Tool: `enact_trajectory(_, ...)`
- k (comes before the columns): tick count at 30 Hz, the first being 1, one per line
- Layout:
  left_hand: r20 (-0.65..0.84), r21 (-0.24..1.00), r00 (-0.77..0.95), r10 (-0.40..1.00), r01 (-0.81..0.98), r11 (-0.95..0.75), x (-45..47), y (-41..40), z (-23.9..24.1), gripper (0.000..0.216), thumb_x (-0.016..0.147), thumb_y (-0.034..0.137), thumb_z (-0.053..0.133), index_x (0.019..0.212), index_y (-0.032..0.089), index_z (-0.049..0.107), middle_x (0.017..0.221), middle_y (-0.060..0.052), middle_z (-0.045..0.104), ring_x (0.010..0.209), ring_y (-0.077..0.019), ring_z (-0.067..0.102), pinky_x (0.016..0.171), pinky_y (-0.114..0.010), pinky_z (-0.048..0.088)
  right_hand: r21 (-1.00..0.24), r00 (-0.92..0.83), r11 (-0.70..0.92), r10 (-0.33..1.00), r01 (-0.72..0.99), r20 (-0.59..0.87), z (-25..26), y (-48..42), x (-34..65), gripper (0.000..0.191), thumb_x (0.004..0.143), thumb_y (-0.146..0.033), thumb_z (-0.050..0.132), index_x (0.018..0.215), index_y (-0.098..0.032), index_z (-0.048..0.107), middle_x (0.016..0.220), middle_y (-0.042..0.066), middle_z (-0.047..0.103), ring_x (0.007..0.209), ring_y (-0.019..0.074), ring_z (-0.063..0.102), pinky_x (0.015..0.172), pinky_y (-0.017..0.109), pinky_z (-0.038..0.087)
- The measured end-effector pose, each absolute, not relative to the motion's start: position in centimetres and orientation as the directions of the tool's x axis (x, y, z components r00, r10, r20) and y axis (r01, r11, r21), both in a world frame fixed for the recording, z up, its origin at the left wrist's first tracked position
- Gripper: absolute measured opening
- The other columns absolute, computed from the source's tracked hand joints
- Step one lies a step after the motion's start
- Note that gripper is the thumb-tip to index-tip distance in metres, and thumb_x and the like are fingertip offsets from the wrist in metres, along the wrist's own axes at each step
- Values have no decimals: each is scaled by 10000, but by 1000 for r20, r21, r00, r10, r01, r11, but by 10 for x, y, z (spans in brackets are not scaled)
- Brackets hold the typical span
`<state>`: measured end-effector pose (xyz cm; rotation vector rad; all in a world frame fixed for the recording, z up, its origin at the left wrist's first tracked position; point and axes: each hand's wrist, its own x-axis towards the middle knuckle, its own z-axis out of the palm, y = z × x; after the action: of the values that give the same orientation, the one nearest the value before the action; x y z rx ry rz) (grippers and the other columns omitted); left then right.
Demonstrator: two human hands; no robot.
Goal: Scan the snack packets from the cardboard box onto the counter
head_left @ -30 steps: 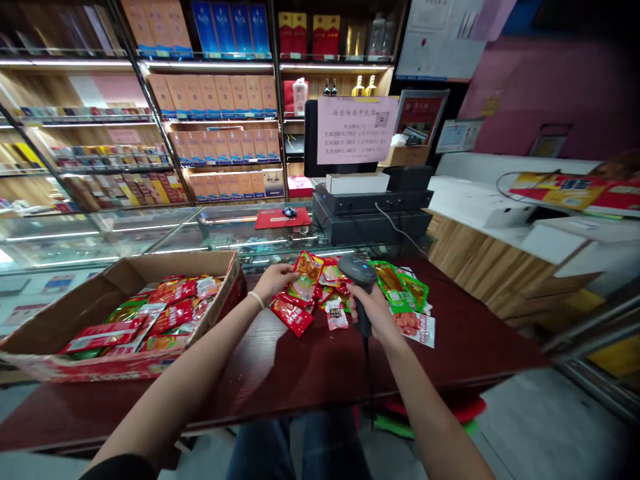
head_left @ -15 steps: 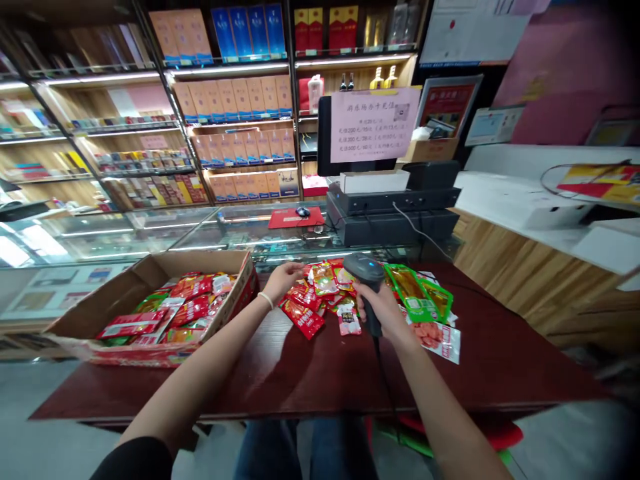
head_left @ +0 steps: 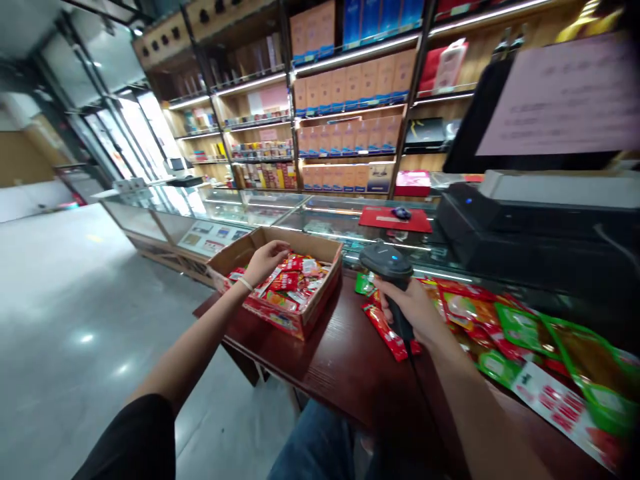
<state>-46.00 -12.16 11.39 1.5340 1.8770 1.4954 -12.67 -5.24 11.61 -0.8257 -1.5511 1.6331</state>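
Observation:
My left hand (head_left: 267, 259) hovers over an open cardboard box (head_left: 300, 325) filled with red snack packets (head_left: 295, 281). Its fingers are curled just above the packets, and what they hold is hidden. My right hand (head_left: 413, 312) grips the handle of a black barcode scanner (head_left: 387, 260), whose head points toward the box. A long red packet (head_left: 387, 333) lies on the dark wooden table (head_left: 345, 363) just below that hand. Several red and green packets (head_left: 505, 320) lie spread to the right of it.
A black till unit (head_left: 525, 223) with a monitor and a pink notice stands behind the packets. Glass display counters (head_left: 240, 207) run along the back, with a mouse on a red mat (head_left: 397, 217). Stocked shelves line the wall. Grey shop floor (head_left: 75, 320) lies to the left.
My head has turned left. My left hand left the pile of packets and moved over the cardboard box. My right hand kept hold of the scanner.

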Motion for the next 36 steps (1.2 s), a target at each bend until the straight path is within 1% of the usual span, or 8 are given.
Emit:
enact_trajectory(10, 388, 592, -468, 794, 787, 175, -564, -141, 101, 257, 690, 256, 647, 929, 170, 689, 813, -57, 668, 740, -197, 599, 686, -285, 441, -999, -717, -10, 697, -43, 24, 114, -42, -241, 373, 712, -495, 726, 815, -196, 529, 463, -67, 518, 306, 100, 454, 286, 201, 360)
enact_trajectory(19, -137, 418, -315, 939, 841, 343, -606, -126, 61, 457, 396, 186, 786, 841, 216, 687, 901, -52, 684, 848, -231, 618, 779, -272, 448, -995, -738, -64, 667, 81, -103, 99, -38, -249, 388, 704, -519, 728, 731, -212, 493, 454, -61, 511, 304, 105, 454, 283, 209, 362)
enact_trajectory(22, -187, 301, -346, 919, 871, 389, -609, -126, 51, 507, 335, 184, 820, 820, 202, 675, 984, -100, 663, 905, -274, 615, 818, -314, 445, -995, -746, -79, 658, 66, -102, 101, -38, -247, 373, 718, -504, 721, 720, -212, 490, 451, -65, 502, 303, 100, 450, 288, 204, 359)
enact_trajectory(25, -112, 239, -358, 927, 896, 375, -606, -124, 56, 402, 366, 237, 841, 718, 199, 649, 942, -113, 656, 928, -302, 605, 841, -333, 428, -998, -751, -66, 658, 6, -48, 103, -35, -244, 360, 721, -492, 721, 723, -207, 499, 462, -63, 509, 306, 96, 452, 293, 203, 358)
enact_trajectory(28, 48, 366, -361, 931, 874, 320, -594, -120, 71, 282, 522, 339, 798, 710, 208, 634, 839, -81, 658, 851, -268, 608, 808, -316, 428, -997, -756, -70, 655, -40, -16, 105, -32, -239, 361, 716, -496, 721, 738, -202, 514, 472, -63, 514, 306, 95, 451, 293, 205, 356)
enact_trajectory(31, 208, 654, -449, 869, 725, 218, -573, -111, 88, 289, 647, 420, 730, 825, 207, 651, 839, -54, 673, 809, -232, 605, 769, -297, 439, -994, -739, -80, 673, -70, -2, 109, -28, -230, 361, 713, -492, 726, 744, -200, 517, 475, -63, 516, 311, 96, 451, 293, 209, 363)
enact_trajectory(34, 135, 923, -486, 863, 379, 69, -545, -97, 104, 347, 664, 414, 730, 903, 178, 644, 862, -56, 686, 770, -207, 617, 721, -296, 471, -991, -704, -62, 709, -118, 40, 116, -26, -219, 344, 722, -475, 724, 747, -200, 519, 482, -64, 511, 315, 92, 449, 298, 209, 367)
enact_trajectory(36, 82, 992, -444, 892, 125, -29, -525, -87, 113, 338, 680, 361, 730, 940, 169, 630, 847, -50, 685, 723, -178, 625, 691, -288, 489, -988, -685, -62, 726, -141, 52, 121, -25, -211, 339, 713, -465, 730, 756, -200, 525, 480, -65, 510, 314, 90, 450, 302, 208, 369)
